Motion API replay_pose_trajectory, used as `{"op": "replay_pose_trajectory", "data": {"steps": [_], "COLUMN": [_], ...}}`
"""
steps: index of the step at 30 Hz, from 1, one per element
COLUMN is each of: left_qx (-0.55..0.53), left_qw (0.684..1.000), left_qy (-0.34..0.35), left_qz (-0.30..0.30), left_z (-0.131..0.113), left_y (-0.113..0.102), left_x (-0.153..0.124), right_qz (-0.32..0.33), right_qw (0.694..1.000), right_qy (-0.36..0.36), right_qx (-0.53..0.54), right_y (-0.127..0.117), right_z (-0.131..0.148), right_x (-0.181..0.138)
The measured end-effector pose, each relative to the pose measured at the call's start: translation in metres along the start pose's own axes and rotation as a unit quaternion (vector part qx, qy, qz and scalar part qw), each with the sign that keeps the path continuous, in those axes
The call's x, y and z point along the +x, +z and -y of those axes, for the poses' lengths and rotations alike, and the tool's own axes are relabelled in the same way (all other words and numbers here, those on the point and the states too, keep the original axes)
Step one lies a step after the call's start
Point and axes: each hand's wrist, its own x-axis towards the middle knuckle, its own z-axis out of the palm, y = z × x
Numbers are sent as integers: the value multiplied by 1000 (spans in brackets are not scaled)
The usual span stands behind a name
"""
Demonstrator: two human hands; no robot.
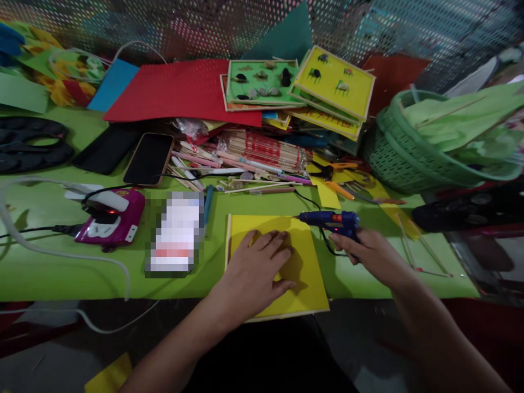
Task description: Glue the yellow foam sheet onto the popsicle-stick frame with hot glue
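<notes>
My left hand (262, 262) lies flat with fingers spread on a yellow sheet (307, 284), pressing it against the green table. Thin wooden sticks edge the sheet along its left and front sides. In my right hand (364, 251) is a blue hot glue gun (331, 219), gripped by its handle. Its nozzle points left, close to the far edge of the yellow sheet; whether it touches cannot be made out. A small orange-red light shows on the gun's body, and a dark cord runs beneath it.
A purple power strip (110, 218) and a lit, blurred phone (175, 232) lie left. Behind are a dark phone (149, 158), sticks and pens (262, 155), scissors (333, 172) and framed stone pictures (335, 84). A green basket (409, 147) stands right. The table's front edge (172, 295) is near.
</notes>
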Motion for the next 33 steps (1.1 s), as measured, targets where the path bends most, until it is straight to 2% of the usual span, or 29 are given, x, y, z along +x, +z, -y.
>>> {"op": "replay_pose_trajectory", "data": {"steps": [4,11,17,22,33], "left_qx": [-6,-5,-6,-6,-20], "left_qw": [1000,1000,1000,1000,1000], "left_qy": [2,-1,-3,-8,-13], "left_qz": [-4,-6,-18,-21,7], "left_z": [1,0,2,3,2], "left_y": [1,0,4,7,3], "left_x": [0,-1,-1,-1,1], "right_qz": [-7,4,-14,-18,-13], "right_qw": [1000,999,1000,999,1000], "right_qy": [-3,-33,7,10,-3], "right_qx": [-3,21,4,42,23], "right_y": [-3,5,-5,-9,-4], "right_z": [-2,7,-14,-24,-13], "right_x": [-2,2,-4,-9,-3]}}
